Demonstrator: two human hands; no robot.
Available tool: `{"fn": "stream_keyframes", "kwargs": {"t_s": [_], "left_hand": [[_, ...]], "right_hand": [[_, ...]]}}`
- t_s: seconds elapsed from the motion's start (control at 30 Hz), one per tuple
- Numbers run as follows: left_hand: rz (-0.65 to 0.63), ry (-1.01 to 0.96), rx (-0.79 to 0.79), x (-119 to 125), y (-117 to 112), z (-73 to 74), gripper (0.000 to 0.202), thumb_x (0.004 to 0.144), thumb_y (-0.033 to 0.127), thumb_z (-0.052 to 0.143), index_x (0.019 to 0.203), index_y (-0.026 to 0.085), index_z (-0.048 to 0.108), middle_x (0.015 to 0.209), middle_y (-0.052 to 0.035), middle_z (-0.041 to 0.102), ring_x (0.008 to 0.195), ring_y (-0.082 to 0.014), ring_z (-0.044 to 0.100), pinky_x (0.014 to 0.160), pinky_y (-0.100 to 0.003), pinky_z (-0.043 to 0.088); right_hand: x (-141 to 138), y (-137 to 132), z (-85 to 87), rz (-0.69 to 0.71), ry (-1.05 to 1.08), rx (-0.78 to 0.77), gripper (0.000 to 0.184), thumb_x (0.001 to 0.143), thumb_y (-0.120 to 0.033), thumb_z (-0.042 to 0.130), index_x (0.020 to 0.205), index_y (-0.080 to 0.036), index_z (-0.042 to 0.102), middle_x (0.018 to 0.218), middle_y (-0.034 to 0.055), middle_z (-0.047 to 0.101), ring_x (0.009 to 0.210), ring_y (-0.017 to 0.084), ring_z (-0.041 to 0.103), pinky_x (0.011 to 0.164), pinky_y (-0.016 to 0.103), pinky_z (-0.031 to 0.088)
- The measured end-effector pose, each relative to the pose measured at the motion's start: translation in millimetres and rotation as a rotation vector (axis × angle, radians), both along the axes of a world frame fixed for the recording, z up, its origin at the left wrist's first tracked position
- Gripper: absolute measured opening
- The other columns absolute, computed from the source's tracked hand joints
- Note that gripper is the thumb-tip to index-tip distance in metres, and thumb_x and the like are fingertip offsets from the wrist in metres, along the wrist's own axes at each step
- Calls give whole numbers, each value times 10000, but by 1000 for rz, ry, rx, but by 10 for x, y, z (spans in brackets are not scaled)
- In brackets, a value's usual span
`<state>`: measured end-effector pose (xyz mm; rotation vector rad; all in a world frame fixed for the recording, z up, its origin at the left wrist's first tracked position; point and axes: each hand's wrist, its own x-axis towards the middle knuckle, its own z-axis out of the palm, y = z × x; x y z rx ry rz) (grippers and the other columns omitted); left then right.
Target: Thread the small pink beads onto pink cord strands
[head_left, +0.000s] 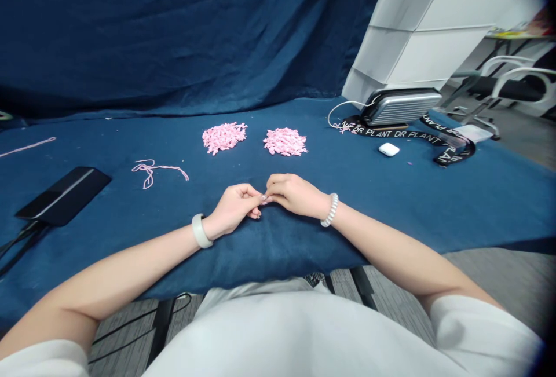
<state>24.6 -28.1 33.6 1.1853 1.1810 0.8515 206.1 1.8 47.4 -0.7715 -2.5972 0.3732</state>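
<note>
Blue cloth tabletop [391,197] here, blue curtain [174,35] along the far side. Left hand [234,208] and right hand [299,195] meet at the near edge, fingers [278,187] pinched narrow, can't tell on what. Two pink piles [224,137] sit just past them, loose yarn [151,166] off left, silver case [406,109] far right, chair [516,88] on the floor [530,134] beyond.
</note>
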Motion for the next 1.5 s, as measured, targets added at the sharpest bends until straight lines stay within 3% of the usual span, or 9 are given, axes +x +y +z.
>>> {"fn": "stream_keyframes", "kwargs": {"t_s": [0.2, 0.37, 0.5, 0.8, 1.07, 1.27, 1.5], "left_hand": [[-18, -9, -35, -11, 3, 5, 306, 639, 376, 690, 734, 103, 590, 550, -20, 585, 446, -62, 532, 463, -171, 487], [12, -115, -125, -17, -4, 48, 281, 710, 375, 618, 811, 131, 524, 744, -53, 650, 533, -88, 601, 522, -215, 529], [24, -199, -203, -31, -11, 128, 235, 738, 334, 573, 828, 153, 453, 738, -53, 640, 578, -115, 618, 532, -246, 532], [2, -250, -269, -36, -66, 336, 188, 730, 257, 551, 857, 167, 446, 771, -37, 604, 680, -150, 639, 598, -300, 539], [61, -278, -287, -57, -55, 327, 191, 723, 241, 549, 875, 169, 458, 908, -77, 625, 683, -155, 641, 554, -289, 537], [138, -473, -484, -64, -3, 314, 77, 779, 170, 467, 824, 127, 513, 816, -64, 638, 621, -90, 619, 546, -194, 526], [174, -604, -398, 3, -113, 271, 205, 819, 344, 499, 821, 140, 522, 877, -54, 629, 731, -89, 620, 632, -208, 535]], "right_hand": [[-35, -37, -39, -27, -104, 120, 224, 896, -242, 399, 885, -115, 582, 874, 68, 546, 787, 98, 515, 727, 215, 380], [-67, -75, -58, -104, -191, 193, 187, 899, -243, 399, 939, -132, 544, 884, 58, 534, 765, 111, 504, 715, 242, 364], [-78, -85, -55, -92, -230, 258, 162, 891, -216, 413, 967, -144, 535, 889, 48, 534, 791, 124, 492, 715, 251, 347], [-60, -84, -35, -27, -251, 334, 188, 895, -217, 409, 961, -167, 578, 877, 44, 564, 792, 115, 485, 733, 261, 304], [-51, -1, -110, -51, -189, 373, 205, 891, -185, 405, 886, -134, 604, 852, 58, 591, 769, 107, 498, 713, 260, 281], [-86, -17, -127, -125, -48, 460, 266, 897, -192, 357, 864, -124, 612, 794, 62, 604, 743, 108, 501, 694, 267, 267], [-117, -31, -100, -186, -15, 473, 356, 912, -232, 334, 701, -123, 600, 635, 52, 569, 606, 86, 460, 639, 279, 248]]}}
